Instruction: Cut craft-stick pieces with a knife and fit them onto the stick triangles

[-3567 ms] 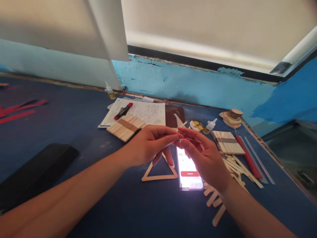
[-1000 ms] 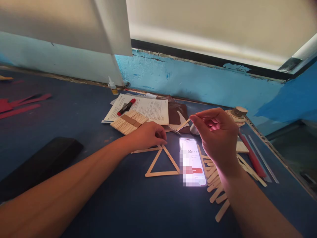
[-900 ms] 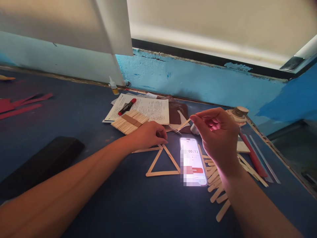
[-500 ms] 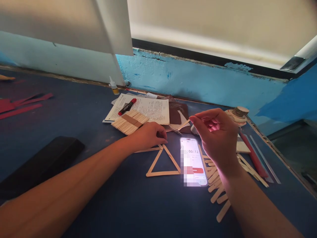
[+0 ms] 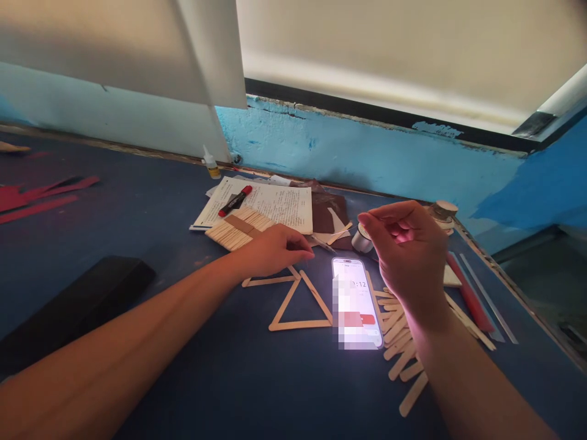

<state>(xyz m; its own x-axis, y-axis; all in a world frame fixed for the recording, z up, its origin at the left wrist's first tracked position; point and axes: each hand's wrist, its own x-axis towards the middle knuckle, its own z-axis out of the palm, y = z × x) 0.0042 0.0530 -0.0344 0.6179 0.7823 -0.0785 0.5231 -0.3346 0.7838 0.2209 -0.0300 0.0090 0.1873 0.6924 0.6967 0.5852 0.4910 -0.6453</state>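
Note:
My left hand (image 5: 277, 250) hovers over the top of a triangle of craft sticks (image 5: 300, 325), thumb and fingers closed together. Whatever is between those fingertips is too small to make out. To the right, above a lit phone (image 5: 355, 305), my right hand (image 5: 406, 253) is raised in a pinch. A thin pale strand, looking like thread, runs left from its fingertips. Just behind that hand stands a small silvery spool-like object (image 5: 362, 242). Another craft-stick shape (image 5: 270, 282) lies partly under my left hand.
Loose craft sticks (image 5: 401, 348) fan out beside the phone. A banded stick bundle (image 5: 238, 229) and a marker (image 5: 235, 201) rest on printed papers (image 5: 287, 205). A glue bottle (image 5: 211, 165) stands near the wall. At left lie a black block (image 5: 87, 305) and red strips (image 5: 41, 192).
My right hand has shifted slightly right, uncovering the spool-like object and the pale strand. My left hand has risen a little off the triangle's top, its fingertips moving slightly right.

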